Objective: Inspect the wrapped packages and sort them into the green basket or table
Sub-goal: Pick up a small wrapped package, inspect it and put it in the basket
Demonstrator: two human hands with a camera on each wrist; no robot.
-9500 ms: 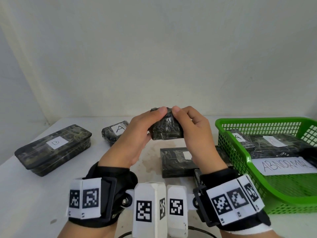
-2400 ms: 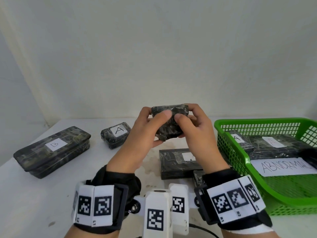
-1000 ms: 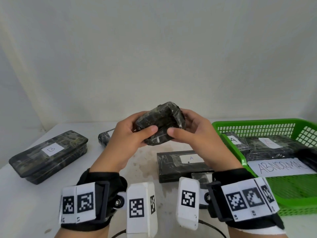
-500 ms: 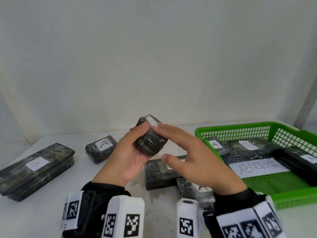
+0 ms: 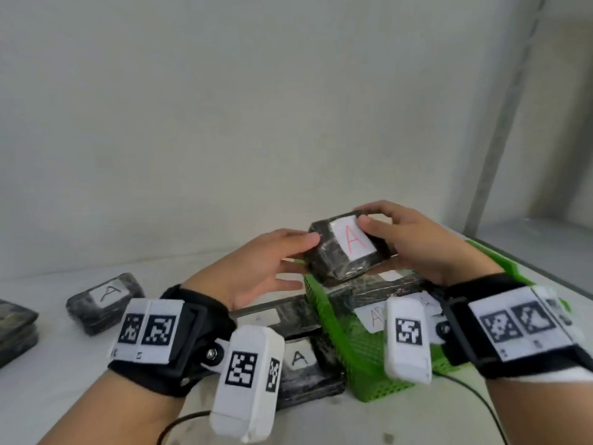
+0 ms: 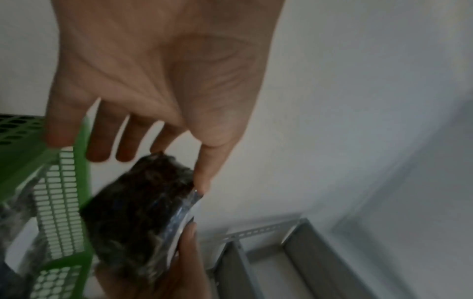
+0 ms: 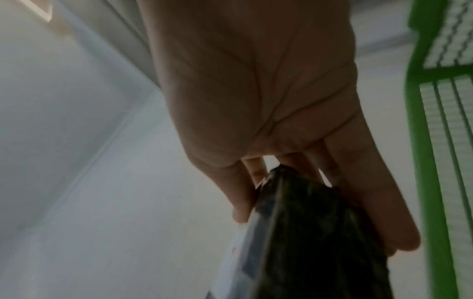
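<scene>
A small dark wrapped package (image 5: 346, 252) with a white label bearing a red A hangs above the left end of the green basket (image 5: 324, 309). My right hand (image 5: 401, 239) grips it, thumb on the label and fingers underneath. My left hand (image 5: 288, 261) is beside its left end, with the thumb tip touching the edge and the fingers stretched out straight below. The left wrist view shows the package (image 6: 138, 212) at the thumb tip, next to the basket wall (image 6: 84, 182). The right wrist view shows it (image 7: 307, 232) pinched edge-on, with the basket (image 7: 419, 141) to the right.
On the table lie a small A package (image 5: 104, 300) at left, another A package (image 5: 301, 367) close in front, a long package (image 5: 272, 316) beside the basket, and a dark box (image 5: 16, 332) at the far left edge. Several packages (image 5: 378, 287) and a paper sign (image 5: 375, 316) lie in the basket.
The package has moved right, from above the table's middle to above the basket. My right hand has taken hold of it and my left hand's fingers have come off. The view has turned right.
</scene>
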